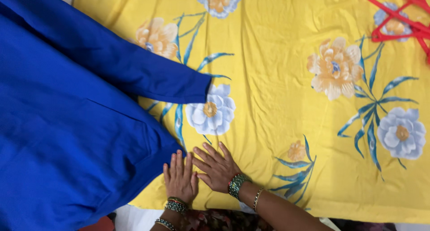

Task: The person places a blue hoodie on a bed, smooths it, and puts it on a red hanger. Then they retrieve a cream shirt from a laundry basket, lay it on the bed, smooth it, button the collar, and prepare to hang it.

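- Nearest the camera, at 6 o'clock, your two hands lie flat, side by side, on a yellow flowered bed sheet (277, 101); bangles (236, 185) ring both wrists.
- Your left hand (180, 179) rests palm down, fingers straight and together, their tips at the hem corner of the blue garment (67, 137). Its grip is open; it holds nothing.
- Your right hand (216, 166) crosses in from 5 o'clock, fingers spread toward 10 o'clock, pressing bare sheet just beside the left. Its grip is open too, closed on nothing.
- The blue garment fills the frame from 7 to 11 o'clock, laid flat, with one sleeve (134, 70) stretched out toward 3 o'clock, its cuff ending beside a pale blue printed flower (210, 110).
- Red plastic hangers (403, 20) lie at 1 o'clock, well apart from both hands.
- To smooth well here, judging by this lie: keep your palms flat and your pressure even, and sweep outward from the hem corner rather than pushing cloth into a ridge.
- The sheet shows soft creases running from 12 to 6 o'clock; pressing these flat first would likely give the garment a level bed.
- Watch that the bangles do not snag the blue cloth along its edge.
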